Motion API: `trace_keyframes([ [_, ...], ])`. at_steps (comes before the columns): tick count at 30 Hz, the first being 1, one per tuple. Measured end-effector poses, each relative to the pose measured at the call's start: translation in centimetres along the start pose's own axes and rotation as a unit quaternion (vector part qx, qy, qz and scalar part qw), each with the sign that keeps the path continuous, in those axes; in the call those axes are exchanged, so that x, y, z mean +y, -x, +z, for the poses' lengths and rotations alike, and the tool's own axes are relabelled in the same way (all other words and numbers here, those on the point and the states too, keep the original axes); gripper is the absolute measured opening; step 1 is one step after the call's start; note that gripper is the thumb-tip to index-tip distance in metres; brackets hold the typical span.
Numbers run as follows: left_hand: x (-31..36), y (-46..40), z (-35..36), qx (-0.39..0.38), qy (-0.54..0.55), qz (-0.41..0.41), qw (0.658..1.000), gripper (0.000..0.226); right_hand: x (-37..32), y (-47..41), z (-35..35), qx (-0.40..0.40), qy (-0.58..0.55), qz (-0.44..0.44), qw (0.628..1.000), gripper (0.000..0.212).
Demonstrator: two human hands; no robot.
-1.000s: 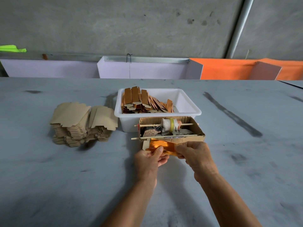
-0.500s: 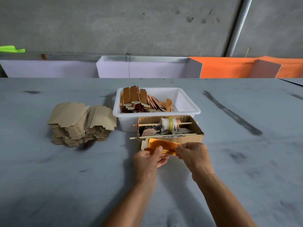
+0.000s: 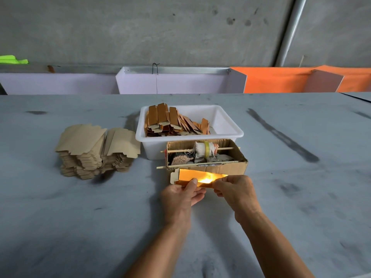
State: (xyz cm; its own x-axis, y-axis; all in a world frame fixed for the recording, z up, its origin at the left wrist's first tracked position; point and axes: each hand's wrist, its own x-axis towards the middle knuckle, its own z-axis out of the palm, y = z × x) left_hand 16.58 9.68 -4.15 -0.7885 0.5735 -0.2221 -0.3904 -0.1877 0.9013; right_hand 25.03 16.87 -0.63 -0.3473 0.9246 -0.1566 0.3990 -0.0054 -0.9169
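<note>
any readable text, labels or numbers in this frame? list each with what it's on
None readable. The gold card pinched by the left hand and right hand is plain; the tan stack, white tub and cardboard box show no print either.

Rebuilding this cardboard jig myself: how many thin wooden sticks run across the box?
2. One stick crosses the cardboard box near its far side, through a cloth-wrapped roll; the other stick lies along its near edge. More may be hidden inside.
</note>
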Motion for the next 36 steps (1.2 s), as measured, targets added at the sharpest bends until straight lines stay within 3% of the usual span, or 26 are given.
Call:
trace_keyframes([
  [16, 0.1, 1.1, 0.3, -0.002, 0.062, -0.019, 0.998, 0.009, 0.5, 2.2, 0.2, -0.088, -0.074, -0.003, 0.993, 0.017],
  [21, 0.1, 0.9, -0.1, 0.026, 0.065, -0.044, 0.997, 0.009, 0.3, 2.0, 0.5, -0.085, -0.054, 0.001, 0.995, 0.015],
  [36, 0.2, 1.0, -0.2, 0.006, 0.068, -0.054, 0.996, 0.004, -0.1, 1.7, 0.6, -0.094, 0.001, -0.004, 0.996, 0.018],
])
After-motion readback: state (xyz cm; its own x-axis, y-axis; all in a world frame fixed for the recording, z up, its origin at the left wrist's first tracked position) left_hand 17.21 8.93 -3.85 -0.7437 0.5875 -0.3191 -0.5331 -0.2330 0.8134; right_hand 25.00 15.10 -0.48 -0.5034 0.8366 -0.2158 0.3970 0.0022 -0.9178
